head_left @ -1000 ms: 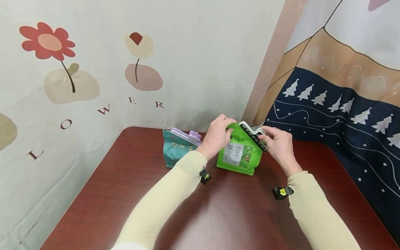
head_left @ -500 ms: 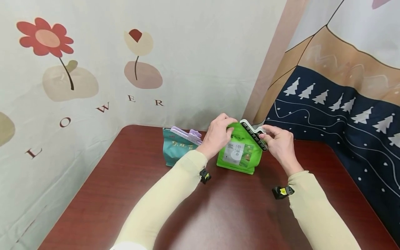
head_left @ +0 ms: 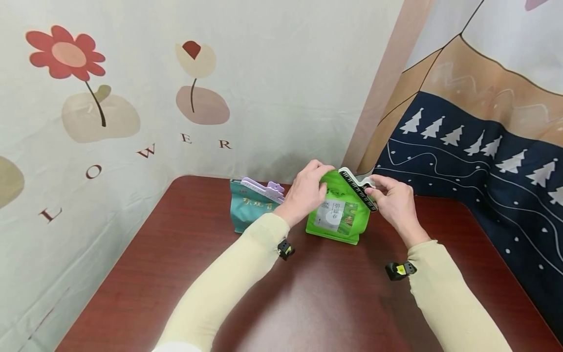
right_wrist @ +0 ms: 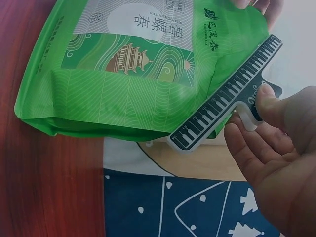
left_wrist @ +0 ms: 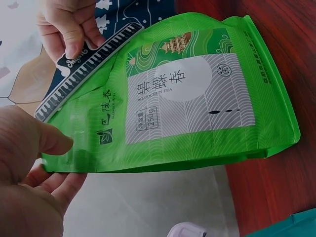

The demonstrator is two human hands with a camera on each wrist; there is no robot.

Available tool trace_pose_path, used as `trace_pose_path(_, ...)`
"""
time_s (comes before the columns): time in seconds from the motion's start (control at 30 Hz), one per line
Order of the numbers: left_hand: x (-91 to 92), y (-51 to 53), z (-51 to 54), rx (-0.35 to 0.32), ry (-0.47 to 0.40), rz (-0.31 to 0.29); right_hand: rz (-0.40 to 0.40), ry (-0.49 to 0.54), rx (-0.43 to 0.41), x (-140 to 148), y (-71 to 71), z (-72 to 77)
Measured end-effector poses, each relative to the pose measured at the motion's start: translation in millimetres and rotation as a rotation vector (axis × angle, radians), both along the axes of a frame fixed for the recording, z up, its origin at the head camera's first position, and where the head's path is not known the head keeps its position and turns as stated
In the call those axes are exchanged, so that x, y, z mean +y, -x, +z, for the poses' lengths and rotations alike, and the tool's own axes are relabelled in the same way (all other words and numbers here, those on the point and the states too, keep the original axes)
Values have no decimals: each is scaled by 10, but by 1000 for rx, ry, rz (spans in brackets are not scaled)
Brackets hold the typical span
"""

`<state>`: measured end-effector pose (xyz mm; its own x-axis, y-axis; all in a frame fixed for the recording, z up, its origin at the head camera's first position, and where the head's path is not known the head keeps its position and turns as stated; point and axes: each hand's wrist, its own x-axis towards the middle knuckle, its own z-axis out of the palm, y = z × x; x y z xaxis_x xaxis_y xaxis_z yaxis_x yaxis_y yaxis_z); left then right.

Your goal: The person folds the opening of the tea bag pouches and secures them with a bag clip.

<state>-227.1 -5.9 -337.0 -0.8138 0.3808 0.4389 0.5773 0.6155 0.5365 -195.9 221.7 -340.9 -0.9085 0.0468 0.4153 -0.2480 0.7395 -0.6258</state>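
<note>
A green tea bag [head_left: 336, 215] stands upright on the table, its label facing the head view. My left hand [head_left: 305, 193] pinches the bag's top left corner between thumb and fingers; the left wrist view shows the thumb on the printed side. Thumb and fingers of my right hand [head_left: 394, 203] grip the handle of a black-and-white sealing clip [right_wrist: 227, 94] with a piano-key pattern. This clip lies slantwise across the bag's top right corner. To the left, a teal bag [head_left: 250, 208] bears a purple clip [head_left: 264, 189] along its top, partly behind my left hand.
Both bags are near the back edge of the dark red table [head_left: 176, 264]. Behind them hangs a pale curtain [head_left: 281, 88] with flower prints. On the right, a navy cloth [head_left: 475, 161] with white trees hangs beside the table.
The hands, the green bag and the piano-key clip keep nearly the same places. The head view has shifted slightly.
</note>
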Motion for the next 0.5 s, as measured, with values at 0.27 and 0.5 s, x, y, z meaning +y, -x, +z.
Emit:
trace_pose_path(0.27,-78,-35,37,30,54,-39,43,-24,-7,28,4,3)
trace_pose_path(0.5,-141,-81,95,54,114,-67,84,-45,-27,53,-23,21)
